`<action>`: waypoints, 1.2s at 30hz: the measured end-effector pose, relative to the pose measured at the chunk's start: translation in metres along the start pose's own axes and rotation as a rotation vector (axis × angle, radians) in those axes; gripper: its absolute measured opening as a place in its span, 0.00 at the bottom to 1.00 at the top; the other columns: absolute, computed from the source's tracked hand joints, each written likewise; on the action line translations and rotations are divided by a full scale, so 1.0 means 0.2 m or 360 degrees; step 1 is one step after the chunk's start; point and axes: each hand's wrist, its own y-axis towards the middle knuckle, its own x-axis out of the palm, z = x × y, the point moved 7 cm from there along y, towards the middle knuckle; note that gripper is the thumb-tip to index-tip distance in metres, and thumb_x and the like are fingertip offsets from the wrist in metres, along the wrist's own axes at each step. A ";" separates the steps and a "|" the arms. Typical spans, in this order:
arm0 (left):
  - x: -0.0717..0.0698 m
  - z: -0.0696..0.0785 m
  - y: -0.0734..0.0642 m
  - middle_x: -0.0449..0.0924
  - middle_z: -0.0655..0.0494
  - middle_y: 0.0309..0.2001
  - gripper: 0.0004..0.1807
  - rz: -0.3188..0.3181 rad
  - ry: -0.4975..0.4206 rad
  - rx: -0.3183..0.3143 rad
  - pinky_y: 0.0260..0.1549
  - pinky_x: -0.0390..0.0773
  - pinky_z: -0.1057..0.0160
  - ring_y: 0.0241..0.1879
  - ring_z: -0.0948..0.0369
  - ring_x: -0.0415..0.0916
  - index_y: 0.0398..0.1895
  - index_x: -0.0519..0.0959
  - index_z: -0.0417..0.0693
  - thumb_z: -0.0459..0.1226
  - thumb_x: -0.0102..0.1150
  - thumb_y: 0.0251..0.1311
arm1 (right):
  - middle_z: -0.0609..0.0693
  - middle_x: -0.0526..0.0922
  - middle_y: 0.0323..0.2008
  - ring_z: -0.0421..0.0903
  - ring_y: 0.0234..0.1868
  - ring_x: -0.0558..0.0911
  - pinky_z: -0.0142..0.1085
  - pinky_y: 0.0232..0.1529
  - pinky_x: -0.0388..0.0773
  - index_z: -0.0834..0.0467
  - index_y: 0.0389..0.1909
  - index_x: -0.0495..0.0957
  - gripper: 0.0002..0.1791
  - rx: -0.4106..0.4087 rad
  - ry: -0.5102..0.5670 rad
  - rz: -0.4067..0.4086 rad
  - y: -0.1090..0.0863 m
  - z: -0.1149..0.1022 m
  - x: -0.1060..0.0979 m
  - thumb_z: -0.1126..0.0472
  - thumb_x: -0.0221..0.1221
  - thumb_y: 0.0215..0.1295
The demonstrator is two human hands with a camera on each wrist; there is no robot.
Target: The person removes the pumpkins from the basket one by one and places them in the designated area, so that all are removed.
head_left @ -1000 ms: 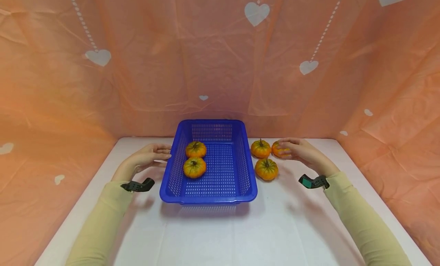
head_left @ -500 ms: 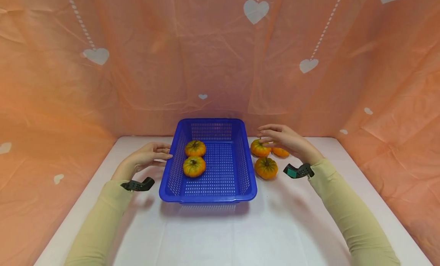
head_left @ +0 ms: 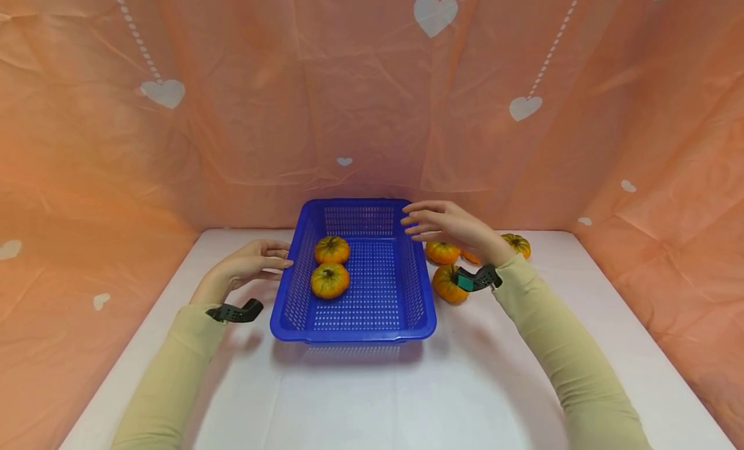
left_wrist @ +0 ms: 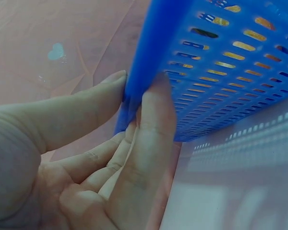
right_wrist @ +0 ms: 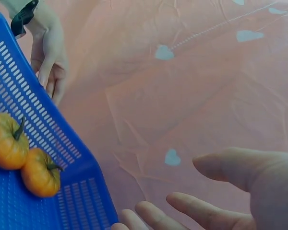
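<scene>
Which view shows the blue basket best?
Head: it fits the whole blue basket in frame, though the right hand hides part of its far right corner. Left wrist: only the rim and a slotted wall, close up, pinched by the left hand. Right wrist: a cut-off section, two pumpkins inside.

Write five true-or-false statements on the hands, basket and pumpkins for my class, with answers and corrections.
1. Two pumpkins lie inside the blue basket. True.
2. The left hand pinches the basket's rim. True.
3. The right hand is gripping a pumpkin. False: it holds nothing.
4. The pumpkins outside lie left of the basket. False: they are to its right.
5. The two pumpkins in the basket are stacked. False: they lie side by side.
</scene>
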 end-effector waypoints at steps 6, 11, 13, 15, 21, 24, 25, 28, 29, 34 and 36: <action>0.00 -0.01 0.00 0.68 0.31 0.58 0.33 0.0004 0.0009 -0.0004 0.45 0.80 0.54 0.44 0.56 0.79 0.66 0.57 0.25 0.32 0.59 0.63 | 0.67 0.69 0.61 0.65 0.60 0.71 0.51 0.59 0.69 0.69 0.66 0.62 0.24 -0.0005 0.0037 -0.0061 0.07 0.00 0.07 0.60 0.48 0.74; 0.00 0.00 0.00 0.67 0.32 0.60 0.32 -0.0001 0.0029 -0.0007 0.46 0.79 0.54 0.46 0.56 0.78 0.66 0.58 0.27 0.33 0.59 0.64 | 0.67 0.69 0.61 0.63 0.59 0.72 0.52 0.59 0.69 0.70 0.65 0.62 0.24 0.0019 0.0073 -0.0100 0.13 0.02 0.13 0.60 0.47 0.75; 0.00 0.00 0.00 0.66 0.32 0.60 0.32 0.0002 0.0030 -0.0008 0.46 0.79 0.54 0.46 0.56 0.78 0.66 0.59 0.27 0.33 0.59 0.64 | 0.66 0.69 0.61 0.62 0.59 0.73 0.51 0.59 0.69 0.70 0.66 0.62 0.25 0.0037 0.0090 -0.0114 0.15 0.03 0.15 0.60 0.47 0.75; 0.01 0.00 0.00 0.66 0.32 0.60 0.32 0.0004 0.0027 -0.0010 0.46 0.79 0.54 0.46 0.56 0.78 0.67 0.58 0.27 0.33 0.58 0.64 | 0.65 0.70 0.61 0.62 0.60 0.72 0.50 0.59 0.70 0.69 0.66 0.61 0.25 0.0058 0.0097 -0.0122 0.17 0.04 0.17 0.59 0.48 0.75; 0.01 -0.01 -0.01 0.67 0.31 0.60 0.33 0.0009 0.0005 -0.0016 0.46 0.79 0.54 0.46 0.56 0.78 0.67 0.57 0.27 0.32 0.58 0.64 | 0.65 0.69 0.61 0.60 0.59 0.73 0.49 0.59 0.70 0.69 0.67 0.60 0.27 0.0104 0.0081 -0.0144 0.22 0.06 0.23 0.58 0.49 0.74; 0.01 -0.01 -0.01 0.68 0.31 0.59 0.33 0.0014 -0.0006 -0.0014 0.46 0.79 0.54 0.45 0.55 0.79 0.67 0.57 0.26 0.32 0.58 0.64 | 0.65 0.69 0.61 0.60 0.58 0.74 0.49 0.58 0.71 0.68 0.67 0.61 0.26 0.0122 0.0092 -0.0143 0.25 0.06 0.25 0.58 0.49 0.74; 0.01 -0.01 -0.01 0.68 0.31 0.59 0.33 0.0012 -0.0007 -0.0009 0.46 0.79 0.54 0.46 0.55 0.79 0.67 0.57 0.26 0.32 0.58 0.64 | 0.66 0.69 0.61 0.61 0.59 0.73 0.49 0.58 0.71 0.68 0.66 0.62 0.26 0.0129 0.0100 -0.0139 0.25 0.06 0.26 0.58 0.49 0.74; 0.01 -0.01 -0.01 0.68 0.31 0.59 0.33 0.0004 -0.0022 -0.0003 0.46 0.79 0.54 0.46 0.55 0.79 0.67 0.57 0.26 0.32 0.58 0.64 | 0.67 0.71 0.60 0.62 0.59 0.73 0.50 0.58 0.71 0.67 0.64 0.65 0.24 0.0165 0.0145 -0.0112 0.28 0.07 0.29 0.59 0.50 0.73; 0.01 -0.01 -0.01 0.68 0.30 0.59 0.33 -0.0001 -0.0023 0.0000 0.46 0.79 0.54 0.46 0.55 0.79 0.67 0.56 0.26 0.32 0.58 0.64 | 0.67 0.72 0.59 0.62 0.59 0.73 0.50 0.58 0.71 0.67 0.64 0.65 0.23 0.0179 0.0156 -0.0102 0.29 0.08 0.30 0.59 0.50 0.73; 0.01 -0.02 0.00 0.68 0.31 0.59 0.33 -0.0006 -0.0031 -0.0003 0.45 0.79 0.54 0.45 0.55 0.79 0.67 0.56 0.26 0.32 0.58 0.64 | 0.67 0.74 0.57 0.62 0.59 0.73 0.51 0.58 0.71 0.67 0.62 0.67 0.22 0.0223 0.0173 -0.0105 0.33 0.12 0.34 0.59 0.50 0.73; 0.00 -0.02 0.00 0.67 0.30 0.59 0.34 -0.0005 -0.0024 -0.0003 0.45 0.79 0.54 0.45 0.55 0.79 0.67 0.56 0.26 0.32 0.58 0.64 | 0.67 0.74 0.57 0.62 0.58 0.73 0.52 0.58 0.70 0.67 0.61 0.67 0.21 0.0229 0.0184 -0.0118 0.34 0.13 0.35 0.59 0.50 0.74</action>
